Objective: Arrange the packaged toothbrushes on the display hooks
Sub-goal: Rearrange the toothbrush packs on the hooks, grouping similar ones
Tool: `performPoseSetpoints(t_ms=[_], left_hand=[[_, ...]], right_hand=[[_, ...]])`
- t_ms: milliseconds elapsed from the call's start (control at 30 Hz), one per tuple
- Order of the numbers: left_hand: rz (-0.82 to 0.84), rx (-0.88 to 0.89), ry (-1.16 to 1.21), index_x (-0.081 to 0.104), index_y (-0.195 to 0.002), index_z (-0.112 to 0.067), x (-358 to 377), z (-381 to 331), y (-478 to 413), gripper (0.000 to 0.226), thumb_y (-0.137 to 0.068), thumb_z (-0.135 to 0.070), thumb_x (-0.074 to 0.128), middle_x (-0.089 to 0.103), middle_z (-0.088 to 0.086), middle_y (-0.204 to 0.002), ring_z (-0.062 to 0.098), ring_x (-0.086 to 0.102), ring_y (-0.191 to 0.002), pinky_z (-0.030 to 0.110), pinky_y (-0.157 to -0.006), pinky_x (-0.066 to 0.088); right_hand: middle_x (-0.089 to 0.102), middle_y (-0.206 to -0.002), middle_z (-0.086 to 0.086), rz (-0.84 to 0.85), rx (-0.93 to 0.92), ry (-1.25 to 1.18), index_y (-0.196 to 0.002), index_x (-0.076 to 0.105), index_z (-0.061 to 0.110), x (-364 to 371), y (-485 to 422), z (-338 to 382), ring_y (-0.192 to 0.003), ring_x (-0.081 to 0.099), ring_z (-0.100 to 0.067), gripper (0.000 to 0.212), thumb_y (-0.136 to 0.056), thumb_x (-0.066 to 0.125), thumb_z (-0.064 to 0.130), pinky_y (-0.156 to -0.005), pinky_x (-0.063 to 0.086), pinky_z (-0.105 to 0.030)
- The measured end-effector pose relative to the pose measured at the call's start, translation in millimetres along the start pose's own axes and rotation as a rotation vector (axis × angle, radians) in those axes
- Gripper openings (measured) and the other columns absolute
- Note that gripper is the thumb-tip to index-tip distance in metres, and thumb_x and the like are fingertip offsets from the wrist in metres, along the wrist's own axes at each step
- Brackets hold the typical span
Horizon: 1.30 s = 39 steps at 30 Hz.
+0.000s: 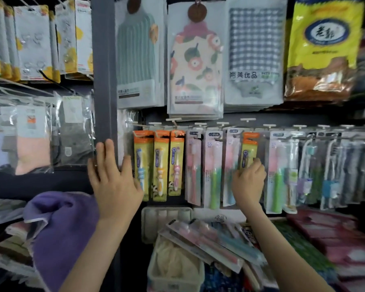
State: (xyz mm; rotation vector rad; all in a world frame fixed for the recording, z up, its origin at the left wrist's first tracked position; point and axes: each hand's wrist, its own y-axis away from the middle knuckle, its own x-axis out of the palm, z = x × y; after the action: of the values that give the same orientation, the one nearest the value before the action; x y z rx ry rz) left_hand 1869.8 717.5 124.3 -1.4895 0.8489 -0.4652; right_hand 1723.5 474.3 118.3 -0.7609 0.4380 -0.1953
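Hands: left [114, 182] spread flat on post [103, 81], right [249, 182] grasping half-hidden yellow toothbrush pack [249, 146].

A shop: packaged toothbrushes [162, 165] hang in rows on display hooks [222, 123], with bagged cloths [195, 60] hung above them.

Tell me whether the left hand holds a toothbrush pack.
No, the left hand is open by the grey post, holding nothing.
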Motion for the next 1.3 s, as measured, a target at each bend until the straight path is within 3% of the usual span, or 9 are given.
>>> performPoseSetpoints(t_ms=[133,300,500,567,701,867,1001,1134,1301], left_hand=[[-0.022,0.068,0.046,0.058,-0.118,-0.002,-6.0,-49.1,-3.0,0.044,-0.075,-0.013,0.056,0.035,0.025,-0.141,0.04,0.02,-0.139,0.053,-0.115,0.004],[0.123,0.339,0.222,0.06,-0.115,-0.005,11.4,-101.0,-9.4,0.042,-0.074,-0.008,0.066,0.052,0.018,-0.127,0.033,0.047,-0.122,0.048,-0.112,0.028],[0.236,0.455,0.27,0.058,-0.116,-0.009,26.6,-138.2,-5.2,0.043,-0.074,-0.01,0.068,0.052,0.016,-0.13,0.032,0.05,-0.123,0.045,-0.111,0.029],[0.261,0.468,0.267,0.059,-0.116,-0.01,27.3,-147.1,-3.1,0.042,-0.074,-0.012,0.068,0.052,0.016,-0.132,0.031,0.049,-0.124,0.045,-0.11,0.032],[0.272,0.474,0.268,0.06,-0.116,-0.009,25.8,-154.7,3.7,0.041,-0.076,-0.013,0.065,0.053,0.016,-0.129,0.031,0.051,-0.121,0.046,-0.109,0.033],[0.251,0.43,0.27,0.059,-0.116,-0.008,18.6,-142.9,11.5,0.04,-0.077,-0.013,0.063,0.053,0.016,-0.128,0.032,0.052,-0.12,0.048,-0.108,0.034],[0.231,0.38,0.236,0.059,-0.117,-0.005,9.1,-114.4,19.0,0.04,-0.077,-0.01,0.064,0.052,0.018,-0.128,0.033,0.051,-0.118,0.048,-0.107,0.033],[0.182,0.301,0.151,0.057,-0.12,-0.003,-1.5,-69.8,21.9,0.042,-0.078,-0.009,0.064,0.051,0.02,-0.129,0.034,0.046,-0.122,0.05,-0.109,0.032],[0.029,0.235,-0.093,0.052,-0.127,-0.005,-13.1,-2.0,8.4,0.048,-0.082,-0.019,0.045,0.043,0.023,-0.141,0.038,0.031,-0.133,0.051,-0.112,0.015]], right_hand=[[0.044,-0.127,-0.027,0.077,0.054,0.059,-0.141,0.021,-0.006,4.1,-15.4,-16.3,-0.111,0.047,-0.042,0.063,-0.09,0.052,0.013,-0.084,0.047,-0.049],[0.051,-0.119,-0.022,0.169,0.012,0.083,-0.131,0.031,-0.001,0.9,-26.2,-21.7,-0.102,0.055,-0.038,0.047,-0.093,0.051,0.016,-0.076,0.052,-0.046],[0.047,-0.121,-0.021,0.191,-0.088,0.053,-0.127,0.043,0.001,-18.7,-30.9,-30.1,-0.108,0.049,-0.037,0.04,-0.09,0.056,0.012,-0.085,0.046,-0.043],[0.047,-0.119,-0.02,0.207,-0.096,0.022,-0.126,0.044,0.002,-27.2,-30.7,-31.7,-0.103,0.05,-0.038,0.041,-0.089,0.058,0.012,-0.08,0.047,-0.043],[0.042,-0.119,-0.016,0.252,-0.078,-0.067,-0.124,0.045,0.003,-49.2,-23.3,-39.5,-0.084,0.049,-0.027,0.039,-0.088,0.056,0.006,-0.069,0.039,-0.03],[0.042,-0.119,-0.013,0.312,0.03,-0.161,-0.125,0.041,0.003,-72.3,0.0,-47.1,-0.083,0.042,-0.02,0.041,-0.088,0.056,0.01,-0.071,0.036,-0.028],[0.042,-0.111,-0.005,0.245,0.071,-0.298,-0.117,0.042,0.009,-79.4,35.5,-40.3,-0.074,0.045,-0.011,0.033,-0.089,0.057,0.015,-0.06,0.037,-0.026],[0.041,-0.111,-0.001,0.244,-0.07,-0.388,-0.12,0.042,0.012,-71.5,70.0,-10.5,-0.08,0.051,-0.017,0.035,-0.089,0.057,0.018,-0.067,0.046,-0.034],[0.044,-0.118,-0.007,0.481,-0.367,-0.243,-0.132,0.043,0.012,-29.8,88.8,38.6,-0.094,0.056,-0.03,0.044,-0.091,0.056,0.019,-0.076,0.047,-0.037]])
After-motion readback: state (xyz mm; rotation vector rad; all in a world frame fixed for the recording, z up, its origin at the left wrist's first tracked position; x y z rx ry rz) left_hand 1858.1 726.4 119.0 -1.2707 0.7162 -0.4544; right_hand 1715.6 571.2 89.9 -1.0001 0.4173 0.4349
